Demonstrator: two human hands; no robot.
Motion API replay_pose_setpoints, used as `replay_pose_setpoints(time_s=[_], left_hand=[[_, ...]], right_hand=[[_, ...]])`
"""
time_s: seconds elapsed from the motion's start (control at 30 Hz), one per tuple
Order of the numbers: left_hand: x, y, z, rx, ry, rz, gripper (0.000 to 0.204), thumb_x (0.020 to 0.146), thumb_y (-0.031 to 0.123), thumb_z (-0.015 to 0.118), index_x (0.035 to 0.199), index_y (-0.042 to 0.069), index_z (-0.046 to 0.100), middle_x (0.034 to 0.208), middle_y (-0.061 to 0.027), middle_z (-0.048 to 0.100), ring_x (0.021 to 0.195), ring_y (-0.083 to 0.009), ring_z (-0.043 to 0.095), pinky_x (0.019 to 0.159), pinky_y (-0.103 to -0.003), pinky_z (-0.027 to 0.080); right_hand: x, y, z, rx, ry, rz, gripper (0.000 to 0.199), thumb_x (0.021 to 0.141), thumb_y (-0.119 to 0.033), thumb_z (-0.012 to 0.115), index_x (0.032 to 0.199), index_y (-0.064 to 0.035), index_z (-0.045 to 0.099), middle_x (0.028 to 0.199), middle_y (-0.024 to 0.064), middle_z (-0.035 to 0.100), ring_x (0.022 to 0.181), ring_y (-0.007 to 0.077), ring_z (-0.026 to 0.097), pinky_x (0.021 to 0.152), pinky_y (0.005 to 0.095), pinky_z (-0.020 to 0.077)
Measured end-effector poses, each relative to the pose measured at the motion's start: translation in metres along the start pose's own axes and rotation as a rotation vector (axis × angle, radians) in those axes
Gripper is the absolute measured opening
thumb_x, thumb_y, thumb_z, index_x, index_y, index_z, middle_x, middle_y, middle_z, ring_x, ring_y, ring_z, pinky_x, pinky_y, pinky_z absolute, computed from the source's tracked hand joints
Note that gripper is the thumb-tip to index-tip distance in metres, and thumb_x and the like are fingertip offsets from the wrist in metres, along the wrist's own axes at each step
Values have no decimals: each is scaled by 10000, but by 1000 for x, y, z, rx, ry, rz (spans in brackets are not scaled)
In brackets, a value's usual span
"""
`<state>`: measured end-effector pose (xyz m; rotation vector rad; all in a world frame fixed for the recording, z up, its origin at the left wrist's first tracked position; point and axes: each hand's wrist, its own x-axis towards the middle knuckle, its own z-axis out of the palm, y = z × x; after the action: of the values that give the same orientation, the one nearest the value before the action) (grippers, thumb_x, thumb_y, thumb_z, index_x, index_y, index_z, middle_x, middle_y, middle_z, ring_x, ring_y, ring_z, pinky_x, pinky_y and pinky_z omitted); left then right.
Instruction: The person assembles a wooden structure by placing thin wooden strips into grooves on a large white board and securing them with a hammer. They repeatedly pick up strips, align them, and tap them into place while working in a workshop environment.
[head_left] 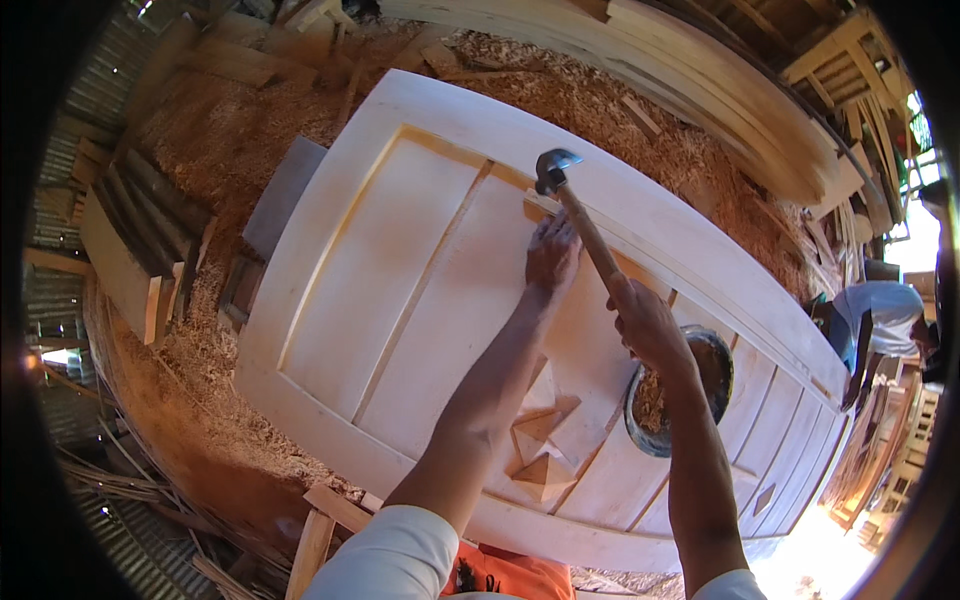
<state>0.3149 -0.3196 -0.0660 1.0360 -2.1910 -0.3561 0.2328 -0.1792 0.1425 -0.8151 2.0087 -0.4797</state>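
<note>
A pale wooden panelled door (335, 260) lies flat in front of me. My right hand (645, 325) is closed round the wooden handle of a hammer (597, 240). The hammer's metal head is raised above the door's far inner edge. Just below that head, my left hand (553, 252) has its fingers closed at a thin wooden strip (625, 250) lying along the recessed edge; whether a nail is there, I cannot tell. Under my right forearm stands a dark round bowl (718, 370) with wood shavings inside. Left of it, pointed wooden pieces (545, 450) sit on a panel.
Long planks (720, 100) are stacked beyond the door. More thick boards (135, 250) lean at the left, beside a grey slab (280, 195). Shavings (240, 410) cover the floor. A bending person (880, 315) is at the far right. Wooden supports (315, 550) stand near my left sleeve.
</note>
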Motion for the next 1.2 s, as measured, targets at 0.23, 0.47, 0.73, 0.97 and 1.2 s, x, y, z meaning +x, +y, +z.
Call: replay_pose_setpoints(time_s=[0.23,0.47,0.73,0.97,1.2], left_hand=[[8,6,-25,-124,-144,-25,212,968,159,663,1172,150,721,1414,-60,671,1333,-295,612,1102,-493,475],[-75,173,-91,-312,-374,614,149,882,190,715,1015,173,778,1007,-19,739,1011,-224,661,919,-435,481],[-100,228,-68,411,-772,605,227,975,234,574,939,129,772,933,-57,744,1027,-253,675,971,-432,450],[-127,206,-95,206,-916,473,123,914,140,627,908,98,743,920,-119,736,886,-270,732,791,-395,546],[-150,151,-172,97,-1069,215,122,861,56,664,972,42,713,931,-183,712,900,-350,746,768,-477,602]], right_hand=[[-135,104,-16,311,266,10,354,1004,-366,702,949,-29,608,747,24,553,688,116,487,632,333,440],[-187,178,-4,432,577,156,252,962,-244,733,928,-22,620,702,38,554,659,132,493,619,357,448],[-167,215,5,363,607,-71,254,957,-241,728,1008,-22,611,764,154,653,663,326,613,674,471,501],[-172,241,5,-202,974,104,277,875,-42,766,1088,-8,591,1083,194,617,981,448,616,817,510,496],[-144,219,64,564,643,232,262,909,-196,792,1012,-44,605,780,53,635,596,119,606,434,287,508]])
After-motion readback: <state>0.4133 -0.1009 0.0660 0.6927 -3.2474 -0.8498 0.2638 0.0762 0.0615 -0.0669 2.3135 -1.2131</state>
